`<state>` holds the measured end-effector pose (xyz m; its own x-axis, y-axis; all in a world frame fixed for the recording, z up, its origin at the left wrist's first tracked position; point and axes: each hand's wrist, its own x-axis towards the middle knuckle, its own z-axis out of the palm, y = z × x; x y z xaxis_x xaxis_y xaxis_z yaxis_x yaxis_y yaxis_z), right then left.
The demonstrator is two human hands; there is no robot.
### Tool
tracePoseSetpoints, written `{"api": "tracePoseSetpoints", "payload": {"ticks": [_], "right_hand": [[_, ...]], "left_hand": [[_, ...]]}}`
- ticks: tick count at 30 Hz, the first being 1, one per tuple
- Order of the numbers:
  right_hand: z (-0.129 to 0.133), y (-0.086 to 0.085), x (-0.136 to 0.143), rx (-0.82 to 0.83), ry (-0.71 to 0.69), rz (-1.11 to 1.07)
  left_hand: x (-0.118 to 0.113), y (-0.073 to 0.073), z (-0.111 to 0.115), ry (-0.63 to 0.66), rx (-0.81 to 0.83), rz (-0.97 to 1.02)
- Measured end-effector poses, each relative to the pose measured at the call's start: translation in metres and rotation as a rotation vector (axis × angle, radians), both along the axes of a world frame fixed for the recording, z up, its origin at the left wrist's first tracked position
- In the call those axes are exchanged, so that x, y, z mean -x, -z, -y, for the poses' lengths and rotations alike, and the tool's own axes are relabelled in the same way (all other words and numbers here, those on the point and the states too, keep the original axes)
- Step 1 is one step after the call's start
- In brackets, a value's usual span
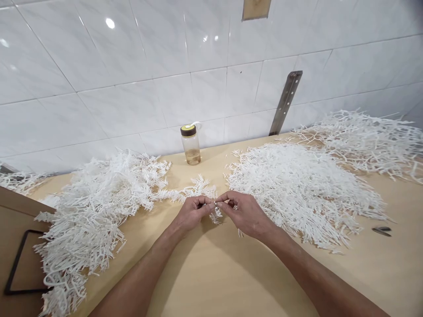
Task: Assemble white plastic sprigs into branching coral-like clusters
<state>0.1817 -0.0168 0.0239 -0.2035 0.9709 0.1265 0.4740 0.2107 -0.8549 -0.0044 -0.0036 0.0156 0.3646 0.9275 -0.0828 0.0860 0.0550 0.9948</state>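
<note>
My left hand (195,212) and my right hand (243,212) meet over the middle of the table, thumbs and forefingers pinched close together. Between the fingertips is a small piece of a white branching plastic strand (216,216), mostly hidden by the fingers. Behind my left hand a white frilly strand (198,188) runs left to a heap of the same bushy material (95,207). Just right of my right hand lies a wide pile of loose white branched pieces (297,189).
A clear bottle (191,147) with a dark lid stands near the tiled wall. Thin white branching sprigs (370,141) lie at the back right. Small metal snips (382,230) rest at the right. A metal bracket (286,103) leans on the wall; a brown box (20,246) stands left.
</note>
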Motion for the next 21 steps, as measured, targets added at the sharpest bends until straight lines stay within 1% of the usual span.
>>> {"api": "tracePoseSetpoints", "payload": {"ticks": [5,11,14,15,17,19,21], "right_hand": [[-0.001,0.003,0.001,-0.039,0.000,0.043],[0.003,0.011,0.007,-0.288,-0.039,0.184],[0.003,0.016,0.012,-0.341,-0.028,0.315],[0.002,0.017,0.012,-0.347,-0.004,0.368],[-0.003,0.020,0.009,-0.345,0.093,0.448],[-0.011,0.020,-0.001,-0.352,0.236,0.467],[-0.018,0.018,-0.016,-0.391,0.359,0.437]], "left_hand": [[-0.002,0.004,0.000,-0.038,0.029,-0.023],[-0.004,0.005,0.001,-0.044,-0.019,-0.088],[-0.004,0.004,0.002,-0.034,-0.031,-0.097],[-0.004,0.004,0.002,-0.022,-0.028,-0.101],[-0.004,0.006,0.002,0.004,-0.008,-0.100],[-0.004,0.010,0.001,0.006,0.009,-0.083],[-0.004,0.013,-0.001,-0.022,0.003,-0.051]]}}
